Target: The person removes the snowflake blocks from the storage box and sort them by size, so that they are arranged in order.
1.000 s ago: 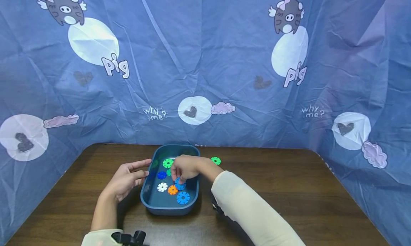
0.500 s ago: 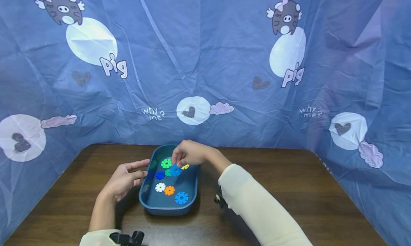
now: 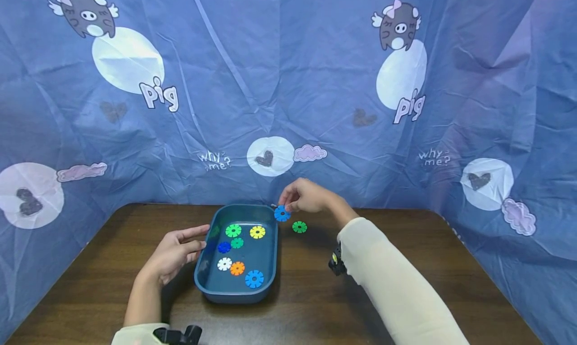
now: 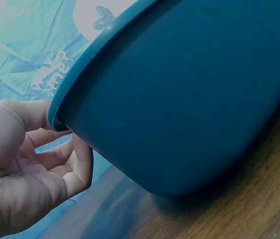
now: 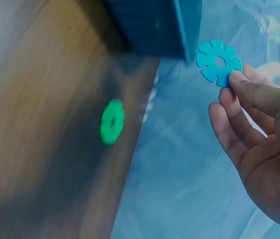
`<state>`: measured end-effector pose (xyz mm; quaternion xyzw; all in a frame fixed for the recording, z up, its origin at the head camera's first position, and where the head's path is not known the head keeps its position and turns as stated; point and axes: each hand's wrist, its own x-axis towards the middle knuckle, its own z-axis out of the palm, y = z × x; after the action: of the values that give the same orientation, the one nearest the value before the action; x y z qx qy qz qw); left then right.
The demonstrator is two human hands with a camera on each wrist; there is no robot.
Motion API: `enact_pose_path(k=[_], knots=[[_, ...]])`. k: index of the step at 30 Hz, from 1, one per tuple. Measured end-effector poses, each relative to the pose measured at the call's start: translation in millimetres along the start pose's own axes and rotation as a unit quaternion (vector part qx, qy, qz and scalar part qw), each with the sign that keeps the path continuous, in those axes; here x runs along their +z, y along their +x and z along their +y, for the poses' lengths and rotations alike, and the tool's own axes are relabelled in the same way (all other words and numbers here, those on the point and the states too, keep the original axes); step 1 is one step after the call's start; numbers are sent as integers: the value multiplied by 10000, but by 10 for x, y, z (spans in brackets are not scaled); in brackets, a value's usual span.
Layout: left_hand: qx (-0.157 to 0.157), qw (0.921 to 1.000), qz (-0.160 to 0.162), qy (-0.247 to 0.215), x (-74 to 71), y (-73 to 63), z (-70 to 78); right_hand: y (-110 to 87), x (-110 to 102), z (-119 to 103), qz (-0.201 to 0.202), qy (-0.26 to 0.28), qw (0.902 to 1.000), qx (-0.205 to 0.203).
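A light-blue notched disc (image 3: 278, 215) is pinched between the thumb and fingers of the right hand (image 3: 308, 196), just above centre-bottom of the head view, at the fingertips' lower left. It hangs by the upper right edge of a blue bin (image 3: 275, 255). A green disc (image 3: 295, 228) lies just below the hand on the table (image 3: 297, 315). Seven more notched discs (image 3: 254, 286) lie inside the bin. At lower left, the left hand (image 3: 173, 252), fingers apart, touches the bin's outer side.
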<state>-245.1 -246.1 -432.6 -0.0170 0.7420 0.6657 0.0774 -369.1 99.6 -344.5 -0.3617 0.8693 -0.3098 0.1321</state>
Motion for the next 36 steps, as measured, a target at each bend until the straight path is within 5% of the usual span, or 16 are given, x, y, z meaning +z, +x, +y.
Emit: enact_pose_path(k=[9,18,36], knots=[[-13,10000,9,-47,2,0,-10,-273,-68,529,503,539,9961,476],[-25,10000,1,-57,10,-6,-5,-457,91,926,1025,1596,9751,1145],[0,10000,46,22,6,-4,0,-539,404,1137,1479,2657,9315,1998]])
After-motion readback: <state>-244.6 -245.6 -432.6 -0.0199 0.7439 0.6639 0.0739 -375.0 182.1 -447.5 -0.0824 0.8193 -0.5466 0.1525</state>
